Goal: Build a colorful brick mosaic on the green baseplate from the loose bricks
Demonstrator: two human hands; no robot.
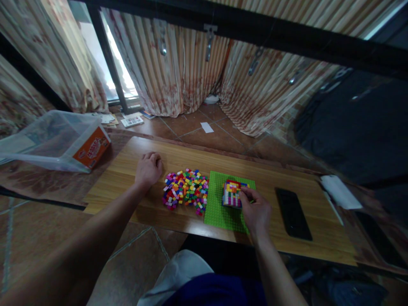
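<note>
A green studded baseplate [214, 202] lies on the wooden board. On it stands a low block built of multicoloured toy bricks [232, 198], with striped sides and layered colours. My right hand [257, 212] is at the right side of this block, thumb and fingers pinched together against its upper edge. Whatever is between those fingertips is hidden. To the left of the baseplate spreads a pile of loose toy bricks [186, 189] in many colours. Beyond the pile's left edge, my left hand [149, 169] rests on the board with its fingers curled in, apart from the bricks.
A dark phone [293, 213] lies on the board [191, 155] right of the baseplate. At the left stands a clear plastic bin [60, 136] with an orange label. A white folded sheet [341, 192] lies off the board's right end. A black bar [242, 29] crosses above.
</note>
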